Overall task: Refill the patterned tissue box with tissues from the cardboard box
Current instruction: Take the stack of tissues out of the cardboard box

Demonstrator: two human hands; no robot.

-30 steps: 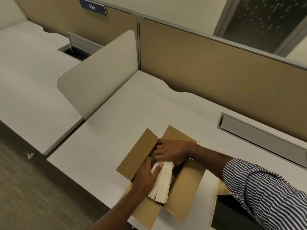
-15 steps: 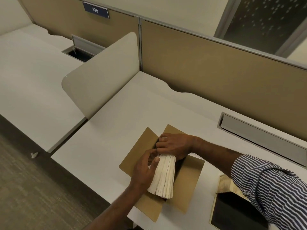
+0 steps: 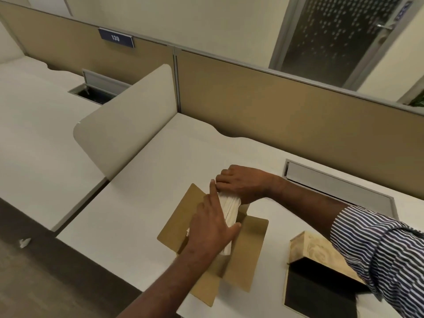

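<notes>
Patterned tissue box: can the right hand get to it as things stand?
Probably yes, though it is busy: the right hand grips the far end of the tissue stack, the left hand its near side. The patterned tissue box sits beside the cardboard box, under the right sleeve, bare desk between.

Left hand (image 3: 212,228) palm-down over tissues (image 3: 229,208); thumb hooked round their right side, index finger straight, pointing away. Left forearm bare, entering from the bottom edge. Right hand (image 3: 244,183) at the far end, knuckles up, fingers curled onto the tissues, just beside the left index tip. Right forearm bare, reaching in from the right; striped sleeve (image 3: 378,249) pushed up the arm.
</notes>
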